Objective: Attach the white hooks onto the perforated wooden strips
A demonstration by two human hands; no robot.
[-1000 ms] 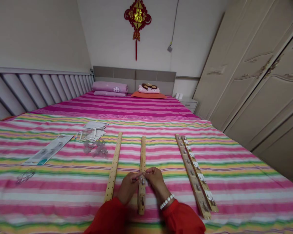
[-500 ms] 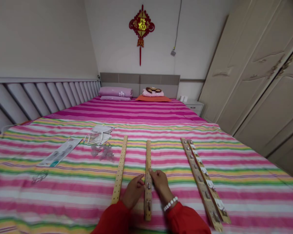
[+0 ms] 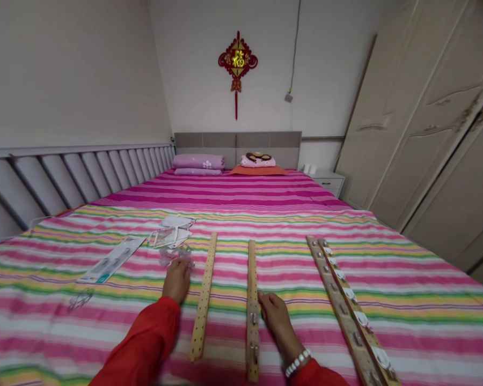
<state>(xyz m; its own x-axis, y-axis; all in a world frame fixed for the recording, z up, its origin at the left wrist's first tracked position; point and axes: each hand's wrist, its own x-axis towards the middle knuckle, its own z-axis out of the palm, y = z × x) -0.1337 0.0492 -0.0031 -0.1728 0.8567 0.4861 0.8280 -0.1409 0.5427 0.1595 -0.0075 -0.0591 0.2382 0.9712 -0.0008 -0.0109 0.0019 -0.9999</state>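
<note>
My left hand [image 3: 177, 279] is over a small pile of clear plastic pieces [image 3: 167, 256] on the striped sheet, its fingertips among them and partly hidden. Whether it grips one I cannot tell. My right hand [image 3: 272, 312], with a white bead bracelet on the wrist, has its fingers closed at the right edge of the middle wooden strip [image 3: 252, 279]. That strip is perforated, with shiny metal pieces [image 3: 254, 319] fixed on its near half. Between the hands lies another perforated wooden strip [image 3: 204, 295], with nothing attached.
Two wooden strips to the right carry metal pieces [image 3: 343, 309] and white hooks [image 3: 361, 318]. At the left are a long package [image 3: 112, 260], paper cards [image 3: 177, 221] and a tangle of thin rings [image 3: 80, 299]. Pillows [image 3: 199, 161] lie by the headboard; a railing [image 3: 84, 177] runs along the left.
My left hand has left the middle strip and moved left and away to the clear pieces. My right hand stays by the middle strip. The view has tilted up slightly.
</note>
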